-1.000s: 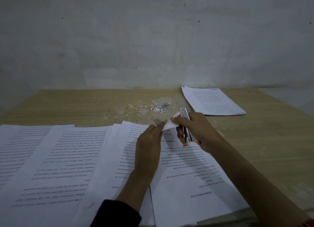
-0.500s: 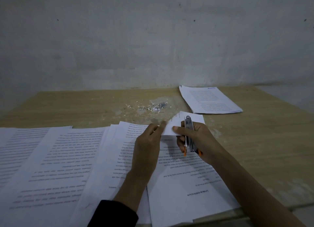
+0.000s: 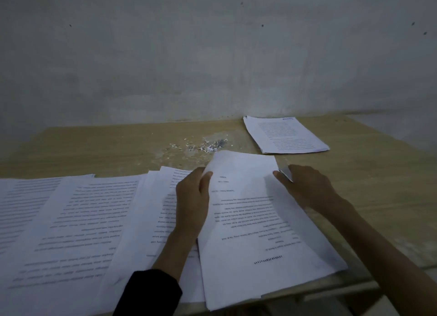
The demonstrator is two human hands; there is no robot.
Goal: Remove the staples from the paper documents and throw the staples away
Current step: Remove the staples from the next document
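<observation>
The wooden table [image 3: 369,197] has a matte, pale grain. Printed white sheets [image 3: 71,221] overlap along its near edge, cut off at the left. The document [image 3: 260,233] lies at the near edge, right of centre. My left hand [image 3: 192,197] pinches its lifted far-left corner between thumb and fingers. A flat rectangular stack [image 3: 283,135] sits near the far right corner. My right hand [image 3: 307,188] rests at the document's right edge, curled round a metal tool [image 3: 286,173]. The tool is mostly hidden and only a silver tip shows. Loose staples [image 3: 220,143], mixed with paper scraps, lie near the far edge at centre. Whether the document carries a staple cannot be made out.
</observation>
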